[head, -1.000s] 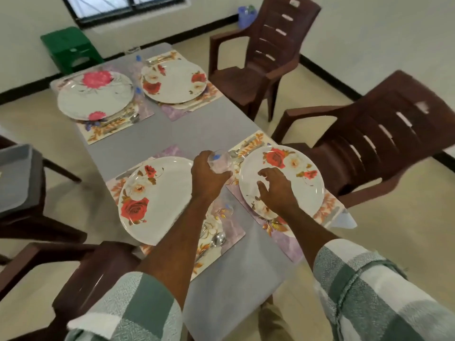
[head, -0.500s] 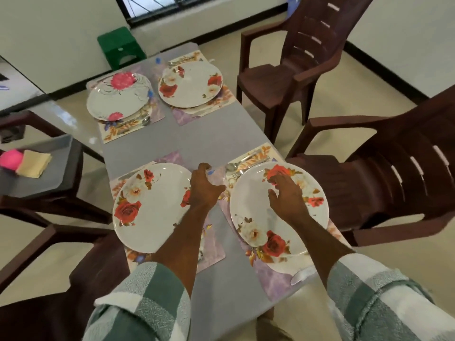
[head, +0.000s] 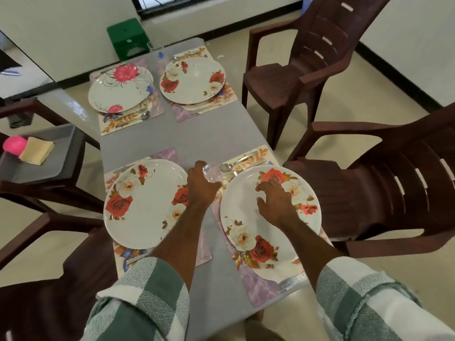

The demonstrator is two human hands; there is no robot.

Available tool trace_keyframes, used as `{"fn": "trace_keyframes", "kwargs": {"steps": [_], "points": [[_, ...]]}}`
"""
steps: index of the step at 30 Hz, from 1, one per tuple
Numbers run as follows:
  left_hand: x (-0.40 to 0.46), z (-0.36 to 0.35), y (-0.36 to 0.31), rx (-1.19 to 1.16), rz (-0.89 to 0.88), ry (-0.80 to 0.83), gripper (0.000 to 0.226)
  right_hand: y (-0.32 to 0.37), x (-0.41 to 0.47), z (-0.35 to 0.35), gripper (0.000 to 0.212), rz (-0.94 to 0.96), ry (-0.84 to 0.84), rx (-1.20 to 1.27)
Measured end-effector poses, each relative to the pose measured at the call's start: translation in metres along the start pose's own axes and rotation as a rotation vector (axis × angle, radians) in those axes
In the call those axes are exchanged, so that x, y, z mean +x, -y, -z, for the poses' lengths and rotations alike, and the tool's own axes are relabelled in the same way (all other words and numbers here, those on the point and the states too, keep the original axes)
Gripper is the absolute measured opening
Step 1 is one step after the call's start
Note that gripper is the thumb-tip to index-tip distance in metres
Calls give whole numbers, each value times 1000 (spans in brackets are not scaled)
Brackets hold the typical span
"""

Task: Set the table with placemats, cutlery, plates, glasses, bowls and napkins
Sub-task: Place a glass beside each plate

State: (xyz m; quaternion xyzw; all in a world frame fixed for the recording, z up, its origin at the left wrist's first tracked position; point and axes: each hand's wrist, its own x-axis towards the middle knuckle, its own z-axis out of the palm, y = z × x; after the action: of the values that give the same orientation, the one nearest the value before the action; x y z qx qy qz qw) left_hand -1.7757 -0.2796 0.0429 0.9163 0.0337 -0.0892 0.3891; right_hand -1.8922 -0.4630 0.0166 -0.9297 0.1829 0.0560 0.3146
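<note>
no readable text, labels, brands or numbers anywhere. plates (head: 145,205) and placemats (head: 261,284) carry only flower prints, no lettering.

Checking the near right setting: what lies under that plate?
Under the near right plate lies a floral placemat; a spoon shows at its far edge. The plate covers the mat's middle.

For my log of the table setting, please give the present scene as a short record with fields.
left hand: holds a clear glass between the two near plates
right hand: open, fingers resting on the near right plate
near left plate: on its placemat
far plates: two, on placemats
cutlery: spoon beyond the right plate
side tray: pink object, yellow napkins
</note>
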Motion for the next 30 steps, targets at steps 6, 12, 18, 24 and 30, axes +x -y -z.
{"fn": "trace_keyframes", "kwargs": {"steps": [6, 12, 18, 24, 30], "points": [[1, 3, -2, -3, 17, 22, 73, 1, 2, 1, 28, -9, -2, 0], [1, 1, -5, 8, 22, 40, 74, 5, 1, 2, 29, -16, 3, 13], [-4, 9, -8, 23, -2, 91, 87, 9, -1, 4, 30, -3, -2, 3], [-25, 65, -6, 30, -56, 42, 80, 31, 3, 12, 34, 85, -40, -82], [-67, 150, 34, 219, -122, 26, 76, 99, -9, 9, 49, 307, -131, -36]]}}
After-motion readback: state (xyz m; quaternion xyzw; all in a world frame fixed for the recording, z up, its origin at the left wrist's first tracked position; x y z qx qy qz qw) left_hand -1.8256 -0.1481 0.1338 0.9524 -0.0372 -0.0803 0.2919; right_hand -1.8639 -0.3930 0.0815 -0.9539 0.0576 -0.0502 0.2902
